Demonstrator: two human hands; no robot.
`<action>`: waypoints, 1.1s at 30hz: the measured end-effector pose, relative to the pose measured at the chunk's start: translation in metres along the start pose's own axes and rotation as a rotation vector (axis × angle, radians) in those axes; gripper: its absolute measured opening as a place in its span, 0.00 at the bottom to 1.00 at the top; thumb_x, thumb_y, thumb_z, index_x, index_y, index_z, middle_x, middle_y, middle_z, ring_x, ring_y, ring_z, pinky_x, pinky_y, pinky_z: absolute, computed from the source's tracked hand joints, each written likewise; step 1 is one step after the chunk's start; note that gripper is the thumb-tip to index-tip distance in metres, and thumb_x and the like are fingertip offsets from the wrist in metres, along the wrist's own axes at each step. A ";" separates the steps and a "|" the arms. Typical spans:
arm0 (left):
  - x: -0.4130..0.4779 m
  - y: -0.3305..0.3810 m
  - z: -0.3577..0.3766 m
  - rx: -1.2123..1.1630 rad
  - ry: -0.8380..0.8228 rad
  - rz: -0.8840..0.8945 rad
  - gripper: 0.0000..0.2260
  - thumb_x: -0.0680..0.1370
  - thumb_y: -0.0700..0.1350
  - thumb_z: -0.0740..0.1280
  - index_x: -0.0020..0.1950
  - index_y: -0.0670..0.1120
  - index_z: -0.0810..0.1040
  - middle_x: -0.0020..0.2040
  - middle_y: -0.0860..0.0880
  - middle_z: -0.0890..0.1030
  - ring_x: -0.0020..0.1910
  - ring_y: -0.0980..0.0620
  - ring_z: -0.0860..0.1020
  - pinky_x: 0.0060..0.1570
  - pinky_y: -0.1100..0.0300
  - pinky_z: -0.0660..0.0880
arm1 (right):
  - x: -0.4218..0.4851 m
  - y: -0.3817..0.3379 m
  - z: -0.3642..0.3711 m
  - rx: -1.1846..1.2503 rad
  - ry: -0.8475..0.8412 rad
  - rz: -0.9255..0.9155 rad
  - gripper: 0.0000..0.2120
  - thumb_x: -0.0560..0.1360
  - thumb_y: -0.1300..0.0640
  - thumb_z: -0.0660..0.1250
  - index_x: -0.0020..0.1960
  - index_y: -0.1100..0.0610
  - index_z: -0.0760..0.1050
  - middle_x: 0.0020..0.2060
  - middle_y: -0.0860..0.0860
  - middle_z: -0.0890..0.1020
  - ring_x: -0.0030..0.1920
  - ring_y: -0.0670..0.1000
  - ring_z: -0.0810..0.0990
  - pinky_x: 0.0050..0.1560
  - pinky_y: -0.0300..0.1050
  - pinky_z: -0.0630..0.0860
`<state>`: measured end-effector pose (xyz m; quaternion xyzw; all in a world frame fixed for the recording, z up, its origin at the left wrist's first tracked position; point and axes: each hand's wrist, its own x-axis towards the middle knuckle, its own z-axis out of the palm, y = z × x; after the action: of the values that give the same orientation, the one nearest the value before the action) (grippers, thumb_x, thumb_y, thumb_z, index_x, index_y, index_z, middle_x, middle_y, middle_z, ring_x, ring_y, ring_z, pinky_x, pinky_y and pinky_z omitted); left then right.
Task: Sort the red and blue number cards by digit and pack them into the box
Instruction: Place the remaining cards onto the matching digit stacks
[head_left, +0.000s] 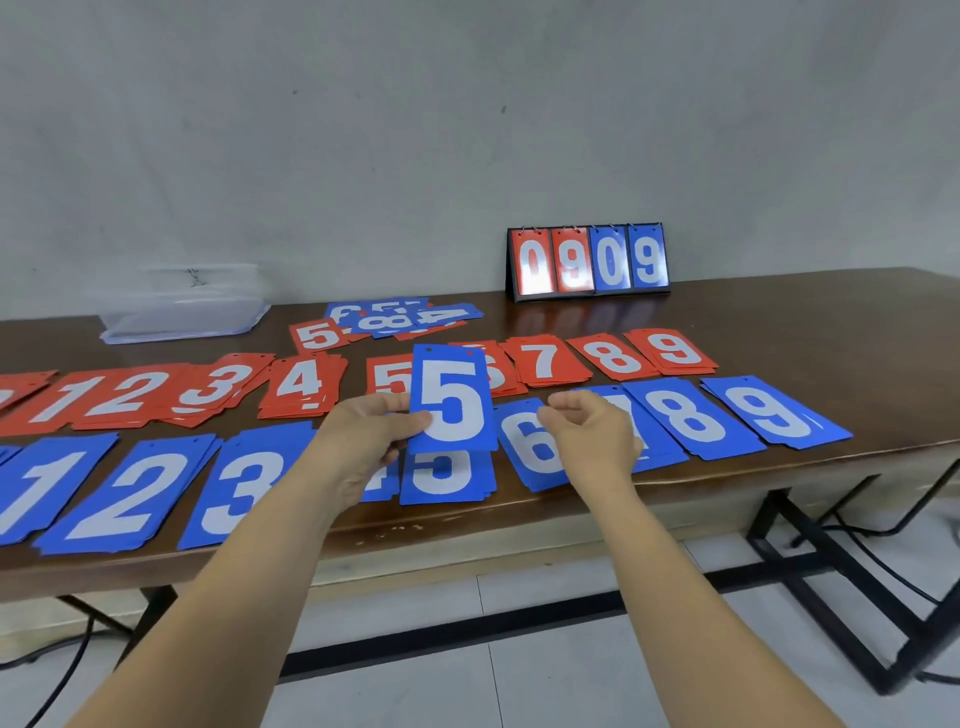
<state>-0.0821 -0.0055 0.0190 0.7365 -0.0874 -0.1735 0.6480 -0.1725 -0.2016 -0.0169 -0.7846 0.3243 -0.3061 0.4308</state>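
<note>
1. Number cards (615, 358), red and blue plastic rectangles with white digits, cover the long dark brown wooden table (831, 322). A red row (545, 361) lies behind a blue row (130, 493), both in stacks with digits rising from left to right up to 9.
2. A clear plastic box (182, 312) sits far left on the table, near the wall.
3. A black-framed flip scoreboard (587, 262) reading 0909 stands at the back, right of centre.
4. A loose heap of mixed cards (405, 317) lies behind the red row, between box and scoreboard.
5. One blue 5 card (452, 400) is held above the blue 5 stack (447, 475). Its long axis runs away from the person, with the digit upright and the punched top edge toward the wall.
6. The left hand (363, 441) pinches that card's left edge with the thumb on its face, so the card extends to the hand's right.
7. The right hand (592, 431) hovers just right of the card without touching it, its fingers loosely curled and holding nothing.
</note>
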 end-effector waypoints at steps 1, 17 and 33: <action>0.000 -0.001 0.001 0.012 -0.002 0.009 0.08 0.74 0.42 0.74 0.49 0.51 0.78 0.49 0.50 0.84 0.47 0.52 0.81 0.38 0.61 0.75 | -0.002 -0.003 0.003 0.123 -0.069 -0.004 0.05 0.72 0.44 0.71 0.47 0.42 0.78 0.43 0.39 0.81 0.54 0.46 0.78 0.65 0.52 0.67; 0.001 -0.013 0.004 0.413 0.164 0.024 0.16 0.71 0.46 0.78 0.55 0.45 0.79 0.58 0.44 0.80 0.55 0.45 0.80 0.47 0.55 0.81 | 0.004 -0.018 0.011 0.155 -0.195 -0.004 0.10 0.71 0.57 0.74 0.41 0.42 0.78 0.43 0.42 0.83 0.52 0.48 0.80 0.63 0.57 0.72; 0.002 -0.021 0.001 0.297 0.125 0.224 0.20 0.71 0.40 0.77 0.61 0.46 0.77 0.45 0.52 0.78 0.40 0.57 0.77 0.34 0.71 0.72 | 0.008 -0.015 0.009 0.232 -0.230 -0.099 0.09 0.75 0.62 0.70 0.53 0.53 0.80 0.48 0.48 0.83 0.53 0.48 0.80 0.55 0.44 0.78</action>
<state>-0.0823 -0.0037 -0.0024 0.8190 -0.1530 -0.0391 0.5516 -0.1572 -0.1970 -0.0067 -0.7745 0.1960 -0.2706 0.5371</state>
